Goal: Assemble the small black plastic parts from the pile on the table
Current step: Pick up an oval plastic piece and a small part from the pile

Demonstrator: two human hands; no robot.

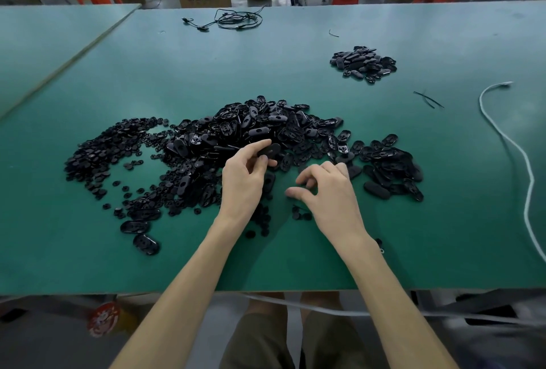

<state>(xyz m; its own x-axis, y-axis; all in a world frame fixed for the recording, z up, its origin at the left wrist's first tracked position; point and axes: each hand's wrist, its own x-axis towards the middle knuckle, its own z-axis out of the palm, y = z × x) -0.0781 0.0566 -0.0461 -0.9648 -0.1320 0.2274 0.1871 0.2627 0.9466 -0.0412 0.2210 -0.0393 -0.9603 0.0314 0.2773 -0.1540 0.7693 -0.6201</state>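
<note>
A big pile of black oval plastic shells (266,129) covers the middle of the green table (206,64), with a spread of small round black discs (112,150) to its left. My left hand (245,182) pinches one black oval shell (270,150) between thumb and fingers just above the pile's near edge. My right hand (328,191) hovers beside it with fingers loosely curled over the table, holding nothing that I can see. A few small discs (301,215) lie under that hand.
A smaller heap of black oval parts (363,62) sits at the far right. A tangled black cable (236,20) lies at the far edge, a white cable (520,161) runs down the right side. Loose black ties (428,99) lie nearby. Stools and cardboard boxes stand beyond the table.
</note>
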